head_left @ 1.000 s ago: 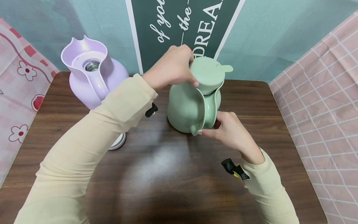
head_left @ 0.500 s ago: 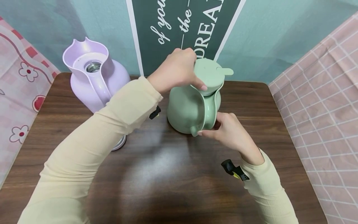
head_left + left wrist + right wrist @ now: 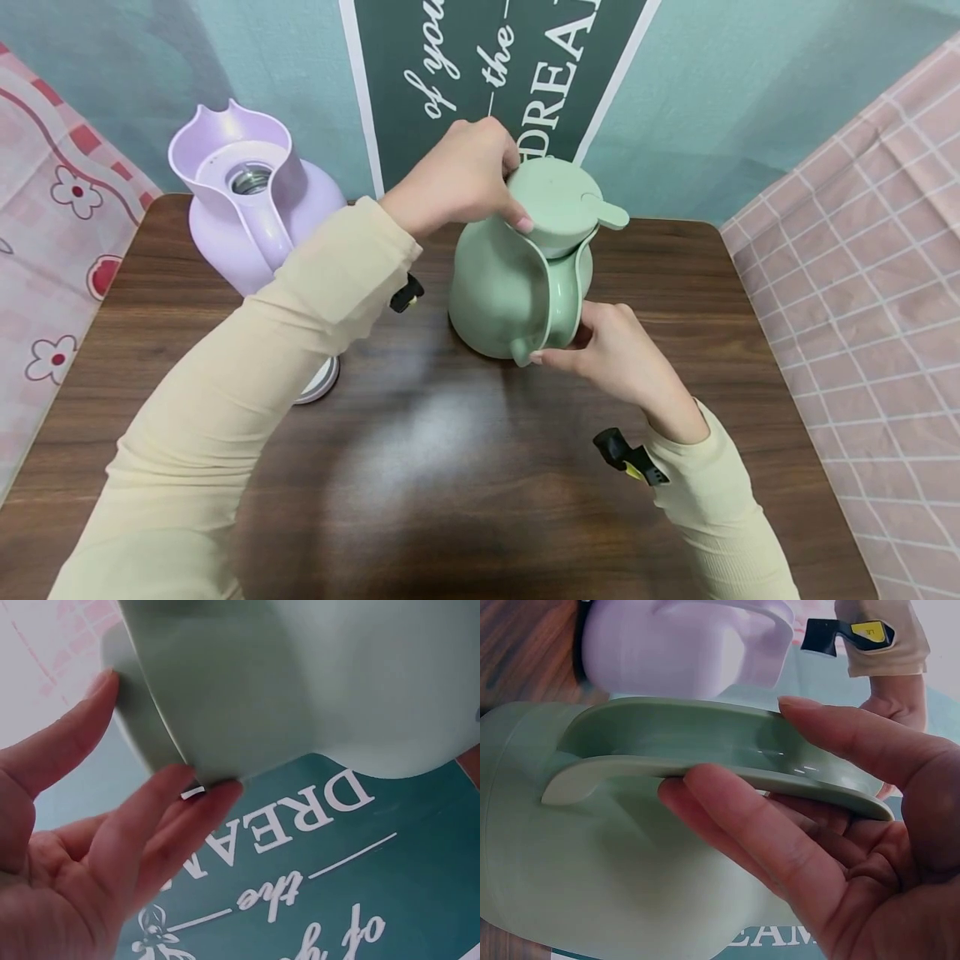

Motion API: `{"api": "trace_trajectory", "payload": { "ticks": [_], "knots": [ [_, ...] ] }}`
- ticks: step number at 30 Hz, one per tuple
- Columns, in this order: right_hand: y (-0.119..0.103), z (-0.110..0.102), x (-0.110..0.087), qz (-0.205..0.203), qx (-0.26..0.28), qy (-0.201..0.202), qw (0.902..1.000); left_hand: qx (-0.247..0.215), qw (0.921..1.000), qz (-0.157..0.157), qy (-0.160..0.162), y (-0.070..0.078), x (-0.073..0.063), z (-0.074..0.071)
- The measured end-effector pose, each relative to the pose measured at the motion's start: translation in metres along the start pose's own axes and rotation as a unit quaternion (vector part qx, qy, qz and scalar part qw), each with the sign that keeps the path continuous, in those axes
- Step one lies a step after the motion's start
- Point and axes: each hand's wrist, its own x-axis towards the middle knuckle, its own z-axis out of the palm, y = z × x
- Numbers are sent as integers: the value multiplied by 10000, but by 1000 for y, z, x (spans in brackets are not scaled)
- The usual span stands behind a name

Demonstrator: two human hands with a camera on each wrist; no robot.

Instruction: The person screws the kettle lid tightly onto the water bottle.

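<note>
A sage-green thermos jug (image 3: pixel 495 287) stands upright on the wooden table, its paler lid (image 3: pixel 558 196) seated in the neck. My left hand (image 3: pixel 461 179) grips the side of this lid, thumb in front and fingers behind. In the left wrist view the fingertips (image 3: pixel 225 796) lie right at the lid's lower edge. The lid's tab (image 3: pixel 613 215) points right and slightly toward me. My right hand (image 3: pixel 622 350) holds the jug's curved handle (image 3: pixel 727 742), thumb on one edge and fingers curled beneath the other.
Left of the green jug stands a lilac jug (image 3: pixel 240 237) without a lid, its threaded mouth showing. A round silver-rimmed piece (image 3: pixel 322 383) lies partly hidden under my left sleeve. A lettered green panel (image 3: pixel 450 50) is behind, and a pink checked cloth (image 3: pixel 862 275) borders the right.
The lid has turned a little, its tab swinging toward me. My left hand shifted right, then back left around the lid. My right hand has stayed on the handle.
</note>
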Motion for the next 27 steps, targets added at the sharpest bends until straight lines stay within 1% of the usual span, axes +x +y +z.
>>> {"api": "trace_trajectory", "payload": {
  "ticks": [2, 4, 8, 12, 20, 24, 27],
  "knots": [
    [0, 0, 0, -7, 5, 4, 10000, -148, 9999, 89, 0, -4, 0, -1],
    [0, 0, 0, -8, 12, 2, 10000, -196, 9997, 150, -21, -6, 0, -3],
    [0, 0, 0, 10, 29, -7, 10000, -126, 9997, 176, -89, -6, 0, -4],
    [0, 1, 0, 2, 40, 0, 10000, -9, 9999, 117, -88, -3, 0, -2],
    [1, 1, -1, -55, 33, 43, 10000, 493, 9981, -342, -131, 10, 0, 5],
    [1, 1, 0, -73, 10, 60, 10000, 558, 9980, -291, -81, 11, -1, 6],
    [1, 1, 0, -63, 14, 47, 10000, 434, 9990, -138, -11, 8, -2, 4]
  ]
}}
